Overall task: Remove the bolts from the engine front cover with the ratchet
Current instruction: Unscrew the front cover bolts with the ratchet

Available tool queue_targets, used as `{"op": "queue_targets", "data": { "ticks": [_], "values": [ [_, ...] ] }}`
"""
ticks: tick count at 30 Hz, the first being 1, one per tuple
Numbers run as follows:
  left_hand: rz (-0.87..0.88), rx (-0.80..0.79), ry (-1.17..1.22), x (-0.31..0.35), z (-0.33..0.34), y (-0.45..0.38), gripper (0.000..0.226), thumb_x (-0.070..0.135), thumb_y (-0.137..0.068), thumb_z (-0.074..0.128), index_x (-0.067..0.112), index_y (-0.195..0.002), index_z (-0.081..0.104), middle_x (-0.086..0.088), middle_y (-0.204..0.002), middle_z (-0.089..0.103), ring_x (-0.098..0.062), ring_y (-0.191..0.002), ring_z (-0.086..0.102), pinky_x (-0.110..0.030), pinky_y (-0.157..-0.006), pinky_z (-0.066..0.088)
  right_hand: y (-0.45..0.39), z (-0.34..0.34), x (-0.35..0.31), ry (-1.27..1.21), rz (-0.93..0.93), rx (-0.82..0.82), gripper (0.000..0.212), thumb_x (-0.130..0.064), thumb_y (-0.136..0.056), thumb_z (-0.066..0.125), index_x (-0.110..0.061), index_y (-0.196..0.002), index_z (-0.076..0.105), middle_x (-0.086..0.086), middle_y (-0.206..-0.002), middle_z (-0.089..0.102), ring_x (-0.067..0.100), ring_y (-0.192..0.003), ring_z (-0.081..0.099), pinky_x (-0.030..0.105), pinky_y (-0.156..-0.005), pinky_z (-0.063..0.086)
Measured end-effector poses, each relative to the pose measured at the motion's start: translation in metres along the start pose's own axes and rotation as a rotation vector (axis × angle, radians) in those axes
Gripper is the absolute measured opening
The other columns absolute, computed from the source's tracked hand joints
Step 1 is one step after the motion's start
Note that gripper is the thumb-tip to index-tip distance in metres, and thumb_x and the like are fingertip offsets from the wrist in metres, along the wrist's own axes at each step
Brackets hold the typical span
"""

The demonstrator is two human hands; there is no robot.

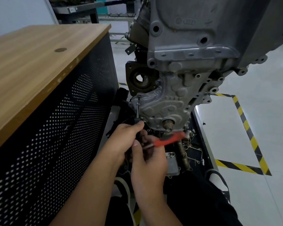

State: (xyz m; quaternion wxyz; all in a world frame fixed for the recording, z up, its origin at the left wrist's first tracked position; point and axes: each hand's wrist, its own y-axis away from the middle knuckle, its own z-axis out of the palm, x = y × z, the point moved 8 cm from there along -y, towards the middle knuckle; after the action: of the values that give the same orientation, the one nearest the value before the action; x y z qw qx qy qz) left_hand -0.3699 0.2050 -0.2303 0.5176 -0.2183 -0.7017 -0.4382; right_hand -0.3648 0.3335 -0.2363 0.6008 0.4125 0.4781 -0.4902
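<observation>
Floor: glossy, pale, with yellow-black tape (243, 115).
Bench (39, 66): wood top, at left.
Front cover (167, 101): on the engine, ahead.
Ratchet (168, 139): red handle blurred, extension (138, 107) reaching a bolt at the cover's left edge.
Left hand (122, 141): grip clenched round the ratchet head.
Right hand (147, 167): grip grasping the handle.

Single head-worn view, facing forward and down, close above engine front cover (163, 101)

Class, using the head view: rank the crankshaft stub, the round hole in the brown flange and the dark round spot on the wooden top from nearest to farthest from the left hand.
From the left hand:
1. Crankshaft stub, just up and right, low on the front cover.
2. Brown flange hole, higher, on the engine's left side.
3. Dark spot on wooden top, far up and left.
</observation>
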Motion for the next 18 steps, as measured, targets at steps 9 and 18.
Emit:
{"op": "queue_targets", "data": {
  "ticks": [9,18],
  "values": [
    [0.041,0.038,0.065,0.005,-0.002,-0.001,0.029,0.024,-0.101,0.060,0.001,-0.089,0.072,-0.016,-0.078,0.075,-0.026,-0.064,0.070,-0.030,-0.056,0.054,0.004,0.010,0.020,-0.722,0.615,-0.011,0.016,-0.013,-0.100,0.064,-0.008,-0.111,0.073,0.015,-0.090,0.077,0.026,-0.070,0.073,0.037,-0.064,0.063],
    [0.060,-0.001,0.180,0.005,0.012,0.000,0.029,0.022,-0.094,0.070,0.007,-0.069,0.075,-0.015,-0.070,0.072,-0.023,-0.059,0.067,-0.029,-0.059,0.054,-0.012,-0.013,-0.005,-0.020,0.161,-0.034,0.022,-0.022,-0.096,0.070,-0.029,-0.117,0.070,-0.001,-0.094,0.075,0.017,-0.084,0.073,0.024,-0.071,0.057]
  ]
}}
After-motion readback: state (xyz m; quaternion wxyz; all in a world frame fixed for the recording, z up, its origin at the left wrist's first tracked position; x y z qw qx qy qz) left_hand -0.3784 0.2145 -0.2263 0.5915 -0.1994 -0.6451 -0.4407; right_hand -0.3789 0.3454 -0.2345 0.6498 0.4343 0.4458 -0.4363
